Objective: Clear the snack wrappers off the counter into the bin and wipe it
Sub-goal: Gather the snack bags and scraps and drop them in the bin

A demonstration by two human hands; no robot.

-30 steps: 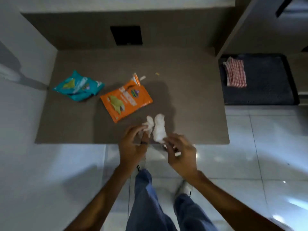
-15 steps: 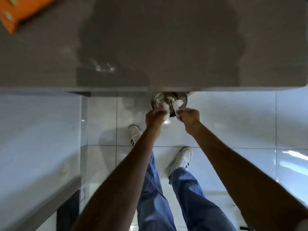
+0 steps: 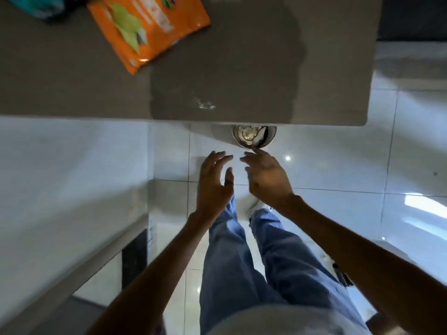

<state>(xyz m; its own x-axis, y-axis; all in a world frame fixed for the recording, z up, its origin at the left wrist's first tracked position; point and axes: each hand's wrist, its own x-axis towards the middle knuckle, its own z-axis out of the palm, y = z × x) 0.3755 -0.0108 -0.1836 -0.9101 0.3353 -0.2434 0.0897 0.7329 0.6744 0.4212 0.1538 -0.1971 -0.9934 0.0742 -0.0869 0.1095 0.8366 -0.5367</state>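
Spanning the frame's top, the grey counter (image 3: 242, 56) holds an orange wrapper (image 3: 147, 27) upper left; left hand (image 3: 212, 184) and right hand (image 3: 266, 177) hang splayed, empty, over white tiles (image 3: 338, 153).

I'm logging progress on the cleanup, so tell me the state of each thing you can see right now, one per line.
Left hand: open, empty, above the floor.
Right hand: open, empty, fingertips near the bin's rim.
Bin: open, partly under the counter edge, white scraps inside.
Orange wrapper: lying flat on the counter.
Teal wrapper: on the counter, mostly out of frame.
Counter: crumbs near its front edge, not wiped.
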